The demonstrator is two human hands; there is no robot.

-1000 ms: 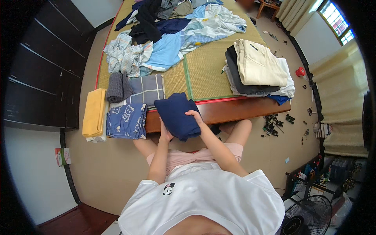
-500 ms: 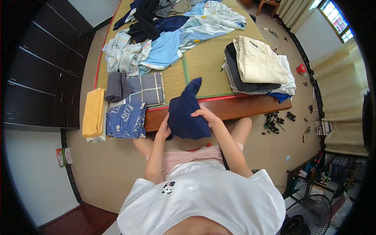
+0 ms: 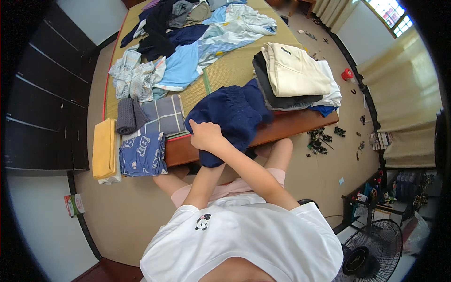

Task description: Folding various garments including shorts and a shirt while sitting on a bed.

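A dark navy garment with a gathered elastic band (image 3: 230,110) hangs loosely bunched in front of me, partly over the near edge of the bed. My right hand (image 3: 206,136) reaches across to the left and grips the garment's left side, thumb and fingers on the cloth. Beneath it, my left forearm (image 3: 206,185) runs up into the garment; the cloth hides the left hand and its fingers. Just left of the garment lie a folded grey checked cloth (image 3: 162,115) and a folded blue bear-print cloth (image 3: 143,155).
To the right stands a folded stack topped by a cream garment (image 3: 296,70). Loose clothes (image 3: 183,63) cover the far part of the bed mat. At left are a yellow folded towel (image 3: 104,148) and a rolled grey knit (image 3: 130,116). A black fan (image 3: 369,256) stands at lower right.
The navy garment has gone from a compact bundle to a wider spread. My right hand has crossed left over my left arm, and my left hand has gone into the cloth. The view has shifted slightly.
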